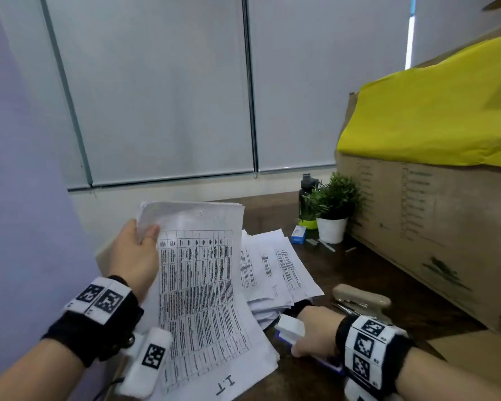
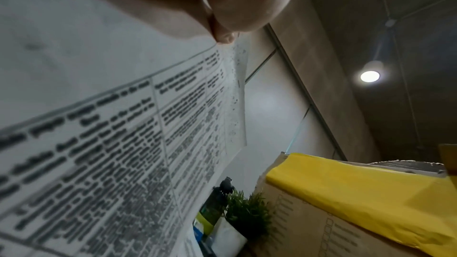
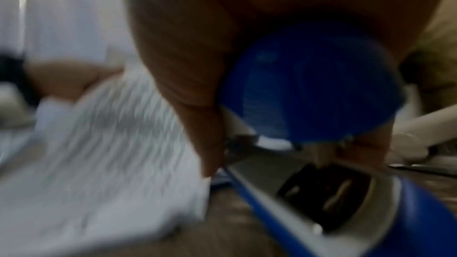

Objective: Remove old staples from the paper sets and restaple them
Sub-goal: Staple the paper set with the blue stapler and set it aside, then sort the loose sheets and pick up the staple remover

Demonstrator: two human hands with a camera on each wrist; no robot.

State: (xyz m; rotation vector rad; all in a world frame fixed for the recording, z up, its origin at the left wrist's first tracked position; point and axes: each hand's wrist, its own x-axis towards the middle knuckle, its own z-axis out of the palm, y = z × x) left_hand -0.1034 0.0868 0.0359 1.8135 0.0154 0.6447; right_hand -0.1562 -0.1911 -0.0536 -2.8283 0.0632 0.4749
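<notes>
My left hand (image 1: 136, 256) pinches the upper left corner of a printed paper set (image 1: 203, 285) and holds it tilted up off the dark desk; in the left wrist view the thumb (image 2: 222, 32) presses on the sheet (image 2: 123, 144). Low at the right, my right hand (image 1: 313, 331) grips a blue and white stapler (image 1: 291, 331) down on the desk. The blurred right wrist view shows the stapler's blue head (image 3: 309, 85) under the fingers (image 3: 188, 85) and its open base (image 3: 321, 192). More paper sets (image 1: 275, 270) lie stacked behind.
A beige stapler (image 1: 362, 299) lies right of the stack. A large cardboard box (image 1: 434, 227) with yellow paper on top fills the right side. A small potted plant (image 1: 333, 209), a dark bottle (image 1: 305, 198) and a blue staple box (image 1: 298, 235) stand at the back.
</notes>
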